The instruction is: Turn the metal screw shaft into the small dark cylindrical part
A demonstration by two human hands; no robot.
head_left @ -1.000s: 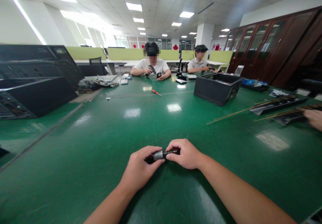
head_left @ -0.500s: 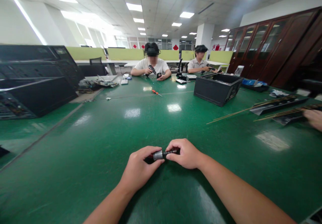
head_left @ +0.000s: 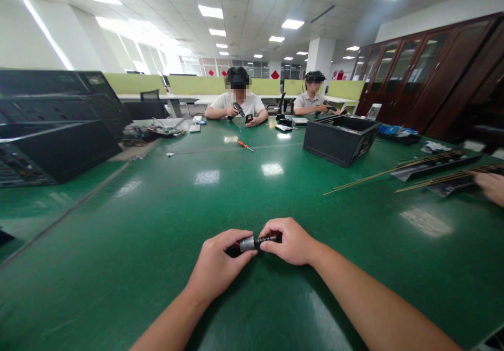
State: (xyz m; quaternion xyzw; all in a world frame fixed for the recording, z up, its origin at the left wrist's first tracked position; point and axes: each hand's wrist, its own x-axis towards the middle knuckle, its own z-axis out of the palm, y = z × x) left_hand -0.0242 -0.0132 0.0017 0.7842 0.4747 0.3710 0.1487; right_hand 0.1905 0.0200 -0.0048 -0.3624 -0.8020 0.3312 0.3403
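Note:
Low in the middle of the view, a short silver metal cylinder (head_left: pixel 247 244) lies sideways between the thumb and fingers of my left hand (head_left: pixel 214 261). From its right end runs a thin dark ribbed shaft (head_left: pixel 266 239). Thumb and fingertips of my right hand (head_left: pixel 292 241) pinch this shaft, and its far end is partly covered by them. Cylinder and shaft are in line, just above the green table top (head_left: pixel 177 204). What kind of part this is, I cannot tell.
An orange screwdriver (head_left: pixel 244 145) lies further back. A black box (head_left: pixel 334 143) stands right of it, and computer cases (head_left: pixel 71 151) are at left. Long thin rods (head_left: pixel 366 178) lie at right beside a co-worker's hand (head_left: pixel 492 185). Two people (head_left: pixel 236 104) sit opposite with power drills (head_left: pixel 238 109).
My hands and the part between them keep the same pose. At the far right, the rods by the co-worker's hand have shifted very slightly left.

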